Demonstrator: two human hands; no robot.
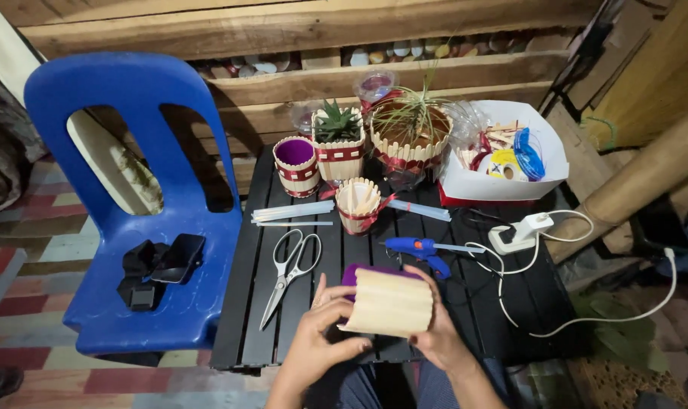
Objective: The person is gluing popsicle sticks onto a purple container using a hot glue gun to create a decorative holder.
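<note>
In the head view, a stick-clad purple cup (pixel 387 301) is held between both hands above the black table's (pixel 480 303) near edge. The left hand (pixel 319 338) is closed on its lower left, the right hand (pixel 433 330) on its right side. Scissors (pixel 289 271) lie just left; a blue glue gun (pixel 418 251) lies just beyond.

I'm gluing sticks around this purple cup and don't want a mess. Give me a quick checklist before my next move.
1. Cup held by both hands, left hand and right hand: ok.
2. Sticks on the cup lying side by side, even: ok on the side shown; far side cannot tell.
3. Glue gun within reach, lying on the table: ok.
4. Gun's cord plugged into the power strip: cannot tell.
5. Spare sticks on hand: ok.
6. Scissors lying apart from the hands: ok.
</note>
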